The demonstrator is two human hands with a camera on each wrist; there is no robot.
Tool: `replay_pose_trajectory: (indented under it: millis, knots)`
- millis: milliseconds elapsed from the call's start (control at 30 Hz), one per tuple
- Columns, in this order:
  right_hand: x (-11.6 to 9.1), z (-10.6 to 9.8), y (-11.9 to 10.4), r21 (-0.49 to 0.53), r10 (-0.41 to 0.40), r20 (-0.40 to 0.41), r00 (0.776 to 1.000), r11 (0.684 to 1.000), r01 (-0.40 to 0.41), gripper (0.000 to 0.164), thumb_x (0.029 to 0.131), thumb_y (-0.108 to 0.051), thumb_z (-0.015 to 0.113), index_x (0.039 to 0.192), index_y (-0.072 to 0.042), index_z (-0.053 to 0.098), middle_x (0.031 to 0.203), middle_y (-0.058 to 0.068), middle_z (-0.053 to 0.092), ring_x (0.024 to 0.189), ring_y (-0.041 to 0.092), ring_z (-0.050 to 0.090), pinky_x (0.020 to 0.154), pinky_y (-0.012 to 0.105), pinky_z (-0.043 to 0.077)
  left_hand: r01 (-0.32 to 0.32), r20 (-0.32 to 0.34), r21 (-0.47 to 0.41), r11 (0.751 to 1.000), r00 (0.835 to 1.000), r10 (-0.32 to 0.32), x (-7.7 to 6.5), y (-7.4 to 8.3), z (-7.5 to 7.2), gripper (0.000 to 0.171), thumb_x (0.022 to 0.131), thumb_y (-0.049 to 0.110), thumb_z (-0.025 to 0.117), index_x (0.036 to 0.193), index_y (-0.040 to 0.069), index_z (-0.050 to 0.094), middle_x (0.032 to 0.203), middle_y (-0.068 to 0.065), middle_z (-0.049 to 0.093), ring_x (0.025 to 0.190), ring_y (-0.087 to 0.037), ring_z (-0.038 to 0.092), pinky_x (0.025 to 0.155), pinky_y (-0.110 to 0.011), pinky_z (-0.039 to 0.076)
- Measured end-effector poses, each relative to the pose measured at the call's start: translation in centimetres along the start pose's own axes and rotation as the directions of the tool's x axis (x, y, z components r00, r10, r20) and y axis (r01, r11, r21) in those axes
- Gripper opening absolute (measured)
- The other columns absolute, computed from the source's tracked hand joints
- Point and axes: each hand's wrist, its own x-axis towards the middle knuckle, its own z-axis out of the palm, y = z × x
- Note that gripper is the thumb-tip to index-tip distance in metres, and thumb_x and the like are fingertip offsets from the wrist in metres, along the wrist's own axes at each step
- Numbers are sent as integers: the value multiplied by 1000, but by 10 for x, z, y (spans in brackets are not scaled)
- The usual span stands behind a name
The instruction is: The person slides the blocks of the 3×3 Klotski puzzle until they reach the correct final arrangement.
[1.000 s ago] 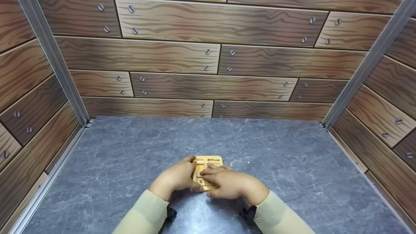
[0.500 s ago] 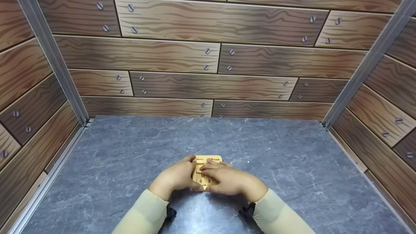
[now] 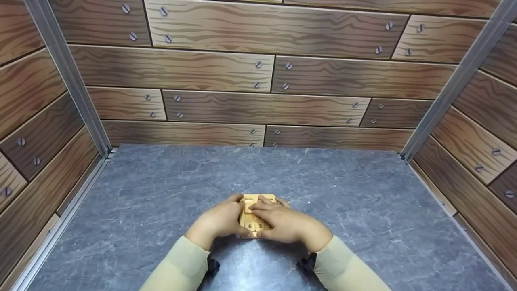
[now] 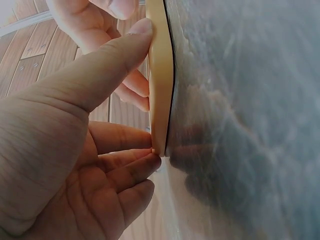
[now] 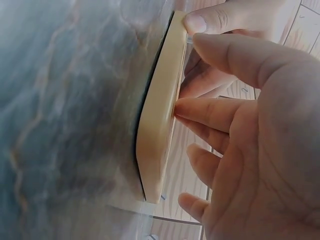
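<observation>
A small yellow wooden number puzzle (image 3: 258, 197) lies flat on the table, its tiles marked 6 (image 3: 250, 226) and 3 (image 3: 260, 226) in the near row. My left hand (image 3: 220, 218) holds its left side, thumb at the near edge and fingers at the far left corner. My right hand (image 3: 282, 222) reaches over from the right, straight fingers on the upper tiles and thumb by the near edge. The right wrist view shows the index fingertip (image 5: 182, 107) touching the top of the puzzle; the other fingers spread off it. My right hand hides most of the right half.
A grey marbled table (image 3: 169, 173) bears the puzzle near its front. Wood-patterned panels (image 3: 218, 72) stand behind and at both sides, with metal posts (image 3: 76, 81) at the corners. A tiny white speck (image 3: 309, 202) lies right of the puzzle.
My right fingers have shifted away from me, uncovering the 3 tile, and the thumb has come to the near edge. A tile at the left now sits higher up. The left hand stays put.
</observation>
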Motion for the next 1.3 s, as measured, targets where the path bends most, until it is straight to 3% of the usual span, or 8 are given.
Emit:
replay_pose_trajectory:
  millis: [167, 333, 567, 867, 1300]
  knots:
    - [-4, -3, -4, -17, 2, 11, 1000, 1000, -2, 77, 108, -53, 68, 170, -10, 51, 182, 7, 45, 175, 34, 31, 144, 69, 16, 10, 8, -4, 1000, 1000, -9, 1, -1, 1, 90, 83, 37, 101, 153, -5, 65, 178, -26, 44, 158, -50, 54, 134, -61, 45]
    - [-13, -11, -18, -36, 6, 44, 999, 999, -4, 68, 107, -47, 69, 164, -11, 60, 177, 7, 52, 172, 33, 39, 142, 67, 26, 3, 4, -24, 1000, 1000, -3, 1, -2, 2, 88, 81, 35, 101, 151, -6, 67, 177, -27, 45, 157, -50, 54, 134, -61, 45]
    - [-21, -14, -36, -115, -51, 117, 992, 991, 64, 58, 107, -46, 70, 158, -17, 68, 171, 1, 60, 163, 30, 52, 140, 59, 36, -12, -13, -27, 1000, 1000, 11, 1, -2, 2, 93, 79, 33, 102, 152, -10, 64, 176, -29, 46, 156, -50, 55, 134, -60, 46]
    - [-21, -14, -35, -97, -13, 145, 989, 995, 28, 62, 106, -45, 70, 162, -17, 64, 175, -2, 56, 173, 29, 37, 142, 65, 29, 5, 5, -18, 1000, 1000, -5, 1, -2, 2, 92, 82, 36, 102, 154, -8, 64, 178, -28, 44, 159, -50, 52, 135, -61, 44]
    - [-12, -9, -20, -27, 34, 93, 995, 999, -31, 70, 105, -43, 72, 168, -17, 57, 176, 0, 54, 174, 32, 35, 143, 68, 24, -9, -1, -36, 999, 1000, 9, 0, -3, 2, 92, 81, 36, 102, 152, -8, 65, 177, -29, 44, 159, -50, 52, 135, -61, 44]
